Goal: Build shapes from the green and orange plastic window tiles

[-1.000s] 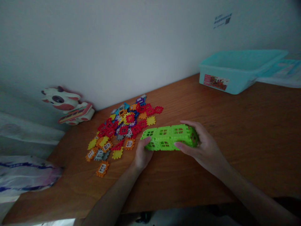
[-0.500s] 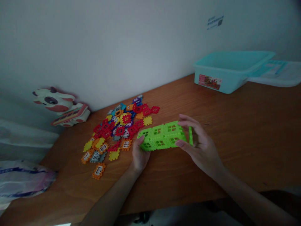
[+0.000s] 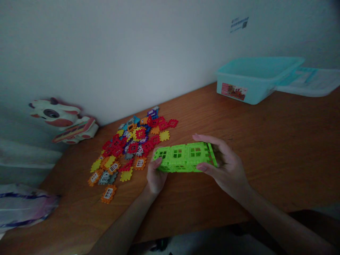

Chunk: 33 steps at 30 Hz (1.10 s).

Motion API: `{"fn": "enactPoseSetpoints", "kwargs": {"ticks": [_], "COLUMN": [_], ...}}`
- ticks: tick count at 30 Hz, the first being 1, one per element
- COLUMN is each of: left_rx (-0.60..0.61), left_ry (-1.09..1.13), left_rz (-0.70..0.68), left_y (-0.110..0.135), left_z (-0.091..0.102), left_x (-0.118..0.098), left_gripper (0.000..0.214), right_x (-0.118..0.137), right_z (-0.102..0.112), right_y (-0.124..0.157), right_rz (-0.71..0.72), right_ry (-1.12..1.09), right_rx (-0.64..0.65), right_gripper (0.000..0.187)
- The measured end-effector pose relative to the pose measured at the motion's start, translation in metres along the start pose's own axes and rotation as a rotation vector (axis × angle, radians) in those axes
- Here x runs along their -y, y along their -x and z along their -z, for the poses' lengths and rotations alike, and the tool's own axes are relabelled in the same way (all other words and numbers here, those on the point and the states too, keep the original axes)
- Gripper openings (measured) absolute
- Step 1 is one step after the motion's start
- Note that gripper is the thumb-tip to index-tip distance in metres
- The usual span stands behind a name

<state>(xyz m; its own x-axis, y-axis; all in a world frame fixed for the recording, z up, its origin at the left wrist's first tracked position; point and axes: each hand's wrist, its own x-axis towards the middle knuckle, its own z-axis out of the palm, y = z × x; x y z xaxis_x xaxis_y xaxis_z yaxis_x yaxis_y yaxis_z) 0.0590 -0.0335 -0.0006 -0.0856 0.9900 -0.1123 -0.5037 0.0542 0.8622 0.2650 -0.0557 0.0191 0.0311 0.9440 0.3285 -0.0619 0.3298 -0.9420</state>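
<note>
Between left hand (image 3: 156, 177) and right hand (image 3: 228, 164), both clamping it: lime-green box (image 3: 185, 157) (long, windowed)

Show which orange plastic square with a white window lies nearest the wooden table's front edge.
The orange, white-windowed plastic square lowest in view; the other orange ones lie farther back.

Looks like smooth, faintly shiny plastic on the green block (image 3: 184, 156), likewise on the loose tiles (image 3: 133, 147). Shows as grained wood, low in gloss, across the worktop (image 3: 278, 148); as smooth plastic on the turquoise bin (image 3: 257, 85), crinkled film on the bag (image 3: 23, 205), matt on the wall (image 3: 146, 53).
</note>
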Motion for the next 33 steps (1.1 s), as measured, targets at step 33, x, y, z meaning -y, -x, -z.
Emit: {"fn": "enactPoseSetpoints", "kwargs": {"ticks": [33], "left_rx": [0.212], "left_ry": [-0.111], "left_rz": [-0.243], "left_y": [0.026], "left_z": [-0.010], "left_x": [-0.015], "left_gripper": [0.060], "right_x": [0.005], "right_z": [-0.003], "right_y": [0.020], "right_rz": [0.178], "right_ry": [0.165], "right_rx": [0.060], "right_gripper": [0.080]}}
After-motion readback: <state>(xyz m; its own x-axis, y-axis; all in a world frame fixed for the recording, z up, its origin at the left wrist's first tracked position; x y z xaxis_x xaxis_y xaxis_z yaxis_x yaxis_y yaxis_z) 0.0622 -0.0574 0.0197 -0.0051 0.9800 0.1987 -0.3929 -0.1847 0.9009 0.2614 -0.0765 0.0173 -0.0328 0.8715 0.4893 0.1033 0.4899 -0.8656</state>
